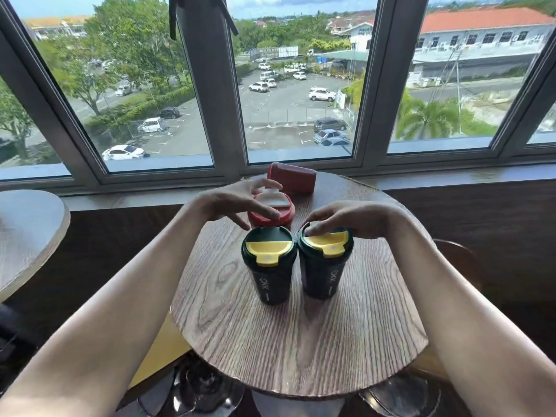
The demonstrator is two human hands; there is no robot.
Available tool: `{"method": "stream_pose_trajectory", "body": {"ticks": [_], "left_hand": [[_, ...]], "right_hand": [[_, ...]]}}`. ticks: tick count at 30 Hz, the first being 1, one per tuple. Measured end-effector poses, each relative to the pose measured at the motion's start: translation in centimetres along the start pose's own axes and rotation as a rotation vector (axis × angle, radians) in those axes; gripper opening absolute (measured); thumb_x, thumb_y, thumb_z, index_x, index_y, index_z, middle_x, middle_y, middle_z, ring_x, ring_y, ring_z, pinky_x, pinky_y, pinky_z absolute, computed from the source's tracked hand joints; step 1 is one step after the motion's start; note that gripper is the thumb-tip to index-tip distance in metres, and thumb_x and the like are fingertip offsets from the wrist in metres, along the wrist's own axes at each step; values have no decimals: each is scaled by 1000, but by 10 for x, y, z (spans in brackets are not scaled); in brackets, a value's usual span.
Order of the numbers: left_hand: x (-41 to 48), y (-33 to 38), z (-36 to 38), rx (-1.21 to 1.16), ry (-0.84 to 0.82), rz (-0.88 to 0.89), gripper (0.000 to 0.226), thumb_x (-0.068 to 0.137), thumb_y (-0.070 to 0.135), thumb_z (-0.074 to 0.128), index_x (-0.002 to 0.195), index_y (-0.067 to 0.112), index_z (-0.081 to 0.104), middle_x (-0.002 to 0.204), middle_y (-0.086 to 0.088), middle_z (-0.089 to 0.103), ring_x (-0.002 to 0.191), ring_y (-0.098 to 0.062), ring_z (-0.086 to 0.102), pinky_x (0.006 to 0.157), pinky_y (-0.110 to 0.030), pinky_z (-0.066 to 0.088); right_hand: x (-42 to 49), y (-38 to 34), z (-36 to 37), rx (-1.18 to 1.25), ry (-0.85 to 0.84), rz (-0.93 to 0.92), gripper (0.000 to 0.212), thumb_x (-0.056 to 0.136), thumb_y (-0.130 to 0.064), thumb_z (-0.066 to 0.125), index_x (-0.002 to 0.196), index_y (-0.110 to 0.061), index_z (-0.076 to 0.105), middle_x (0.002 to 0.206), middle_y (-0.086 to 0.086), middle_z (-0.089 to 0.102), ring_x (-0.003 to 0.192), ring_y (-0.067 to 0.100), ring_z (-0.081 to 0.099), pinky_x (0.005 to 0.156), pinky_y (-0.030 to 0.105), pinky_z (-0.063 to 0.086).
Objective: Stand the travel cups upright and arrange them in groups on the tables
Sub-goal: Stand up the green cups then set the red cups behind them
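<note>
Two dark green travel cups with yellow lid flaps stand upright side by side on the round wooden table: the left green cup and the right green cup. Behind them a red cup with a white flap stands upright. A second red cup lies on its side at the table's far edge. My left hand hovers with fingers spread above the upright red cup and the left green cup. My right hand rests its fingertips on the right green cup's lid.
A second wooden table shows at the left edge. A window sill and large windows run behind the tables. Chrome stool or table bases sit below the table's near edge. A dark chair back is at the right.
</note>
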State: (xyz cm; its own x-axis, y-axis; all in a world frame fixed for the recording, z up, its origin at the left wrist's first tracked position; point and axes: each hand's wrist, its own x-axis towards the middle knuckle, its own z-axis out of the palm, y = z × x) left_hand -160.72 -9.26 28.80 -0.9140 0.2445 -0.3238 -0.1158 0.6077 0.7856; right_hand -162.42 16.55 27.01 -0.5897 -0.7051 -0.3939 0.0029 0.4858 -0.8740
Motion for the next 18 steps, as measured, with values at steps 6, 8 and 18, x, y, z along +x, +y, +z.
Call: {"method": "stream_pose_trajectory", "body": {"ticks": [6, 8, 18], "left_hand": [[16, 2, -12, -100, -54, -82, 53, 85, 14, 74, 131, 25, 51, 142, -7, 44, 116, -33, 59, 76, -53, 61], [20, 2, -12, -98, -42, -73, 57, 84, 12, 75, 135, 24, 51, 142, -7, 44, 115, -31, 58, 71, -51, 62], [53, 24, -29, -103, -11, -52, 61, 85, 8, 73, 139, 21, 49, 138, -11, 49, 102, -31, 63, 64, -47, 64]], "right_hand": [[1, 8, 3, 153, -26, -19, 10, 93, -17, 66, 98, -9, 69, 82, 0, 68, 69, 8, 65, 59, 16, 50], [2, 9, 4, 172, -27, -25, 9, 93, -17, 66, 96, -10, 69, 81, -1, 69, 68, 8, 65, 59, 16, 50], [1, 14, 8, 268, 9, -31, 14, 91, -15, 67, 102, -7, 69, 87, 3, 70, 72, 11, 66, 62, 18, 52]]}}
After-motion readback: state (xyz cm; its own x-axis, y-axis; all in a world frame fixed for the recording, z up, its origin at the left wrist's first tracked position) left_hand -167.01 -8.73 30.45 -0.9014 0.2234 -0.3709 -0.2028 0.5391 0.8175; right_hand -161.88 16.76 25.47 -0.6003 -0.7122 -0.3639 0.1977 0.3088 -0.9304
